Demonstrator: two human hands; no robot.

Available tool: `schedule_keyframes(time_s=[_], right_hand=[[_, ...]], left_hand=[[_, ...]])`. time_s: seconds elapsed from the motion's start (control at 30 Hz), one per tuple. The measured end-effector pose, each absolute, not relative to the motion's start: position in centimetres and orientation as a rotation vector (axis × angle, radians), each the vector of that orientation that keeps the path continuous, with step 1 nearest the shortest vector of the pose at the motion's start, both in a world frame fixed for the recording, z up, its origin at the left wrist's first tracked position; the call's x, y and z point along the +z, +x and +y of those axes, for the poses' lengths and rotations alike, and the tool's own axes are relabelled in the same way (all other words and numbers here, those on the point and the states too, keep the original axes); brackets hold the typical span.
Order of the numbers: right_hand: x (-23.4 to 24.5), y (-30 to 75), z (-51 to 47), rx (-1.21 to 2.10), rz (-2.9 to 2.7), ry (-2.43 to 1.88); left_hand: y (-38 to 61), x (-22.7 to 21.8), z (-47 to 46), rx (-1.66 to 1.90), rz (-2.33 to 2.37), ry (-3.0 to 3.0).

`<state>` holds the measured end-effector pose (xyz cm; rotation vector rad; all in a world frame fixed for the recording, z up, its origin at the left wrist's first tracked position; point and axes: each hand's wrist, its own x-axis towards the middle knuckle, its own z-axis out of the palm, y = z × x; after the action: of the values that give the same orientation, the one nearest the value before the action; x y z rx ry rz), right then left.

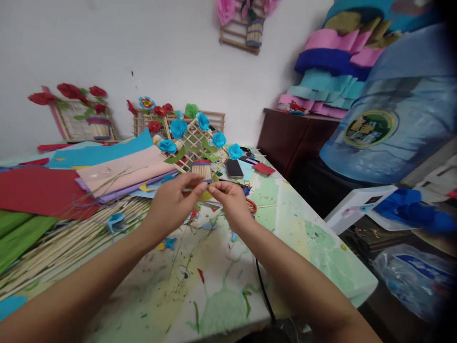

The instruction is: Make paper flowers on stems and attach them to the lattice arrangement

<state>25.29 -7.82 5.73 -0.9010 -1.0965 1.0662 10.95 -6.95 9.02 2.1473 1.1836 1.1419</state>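
Observation:
My left hand (178,200) and my right hand (231,201) meet over the table, thumb and fingers pinched together on each. Their fingertips nearly touch; what they pinch is too small to make out. A yellow scrap (206,195) shows just under the fingertips, and I cannot tell whether it is held or lies behind. Right behind the hands stands a lattice of thin sticks (194,143) with blue paper flowers (177,128) and green leaves. At its foot is a small stick basket (202,170) with blue edging.
Left on the table (221,295) lie a bundle of thin sticks (82,233), red paper (39,190) and pink paper (124,171). A phone (234,168) lies behind my right hand. A black cable (264,290) runs over the front edge. A large water bottle (389,109) stands right.

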Motion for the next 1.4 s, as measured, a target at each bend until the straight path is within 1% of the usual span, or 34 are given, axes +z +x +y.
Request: schedule_keyframes(time_s=[0.07,0.13,0.17,0.27,0.43,0.53,0.67,0.83,0.9,1.07,1.3,1.4], right_hand=[[7.4,25.1,-7.3,1.048,-1.18,-0.855],[9.0,24.8,-6.8,1.033,-1.279,-0.809],[9.7,24.6,-6.7,1.026,-1.319,-0.789],[11.0,23.9,-6.3,1.015,-1.382,-0.742],[10.6,23.2,-5.8,1.001,-1.399,-0.82],[10.2,23.3,-5.5,0.944,-1.44,-0.913],[10.3,23.7,-5.6,0.669,-1.548,-1.027],[10.6,24.2,-6.0,0.287,-1.722,-1.052],[10.6,24.3,-6.2,0.197,-1.773,-1.049],[10.7,24.6,-6.8,0.147,-1.794,-1.044],[11.7,25.6,-7.4,0.015,-1.553,-1.005],[11.6,25.7,-7.3,0.09,-1.616,-1.119]], left_hand=[[10.8,10.9,-5.9,1.225,1.106,2.105],[10.7,12.4,-4.9,1.159,0.939,2.031],[10.6,13.0,-4.5,1.117,0.863,1.979],[10.0,13.6,-3.8,1.164,0.761,1.813],[8.6,13.4,-3.3,1.166,0.805,1.644],[7.9,13.4,-2.9,1.117,0.878,1.675],[7.8,13.6,-2.6,1.054,0.967,1.791],[8.1,13.2,-2.4,1.01,0.982,1.914],[8.1,13.0,-2.2,0.992,0.973,1.983],[8.1,12.8,-2.3,0.969,0.965,2.064],[8.4,12.9,-2.4,1.017,1.002,1.977],[8.5,12.9,-2.5,1.01,0.996,1.94]])
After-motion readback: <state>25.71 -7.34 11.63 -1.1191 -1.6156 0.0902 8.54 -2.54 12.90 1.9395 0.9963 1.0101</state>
